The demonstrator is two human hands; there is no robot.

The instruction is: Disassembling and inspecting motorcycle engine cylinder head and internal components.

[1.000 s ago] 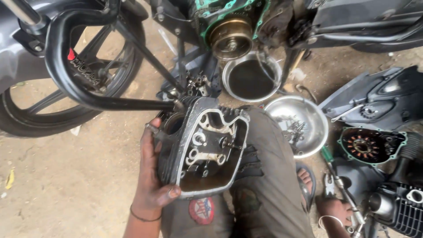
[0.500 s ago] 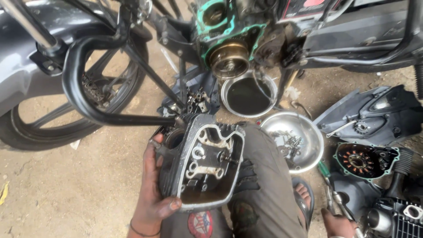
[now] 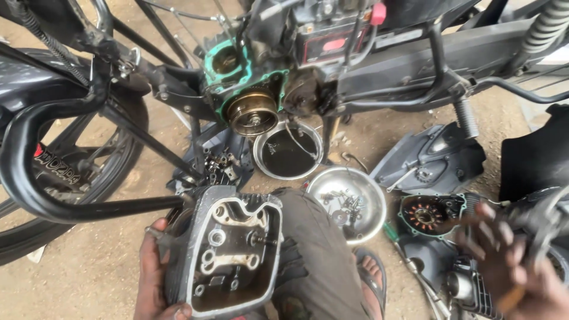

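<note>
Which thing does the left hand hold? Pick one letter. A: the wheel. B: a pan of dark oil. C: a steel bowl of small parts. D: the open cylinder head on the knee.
D: the left hand wraps the side of the cylinder head resting on the knee, while the steel bowl and oil pan sit untouched on the ground.

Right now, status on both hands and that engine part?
Left hand grips the engine head, propped on the knee. Right hand blurred, fingers spread, over loose parts. Steel bowl of bolts sits between.
</note>
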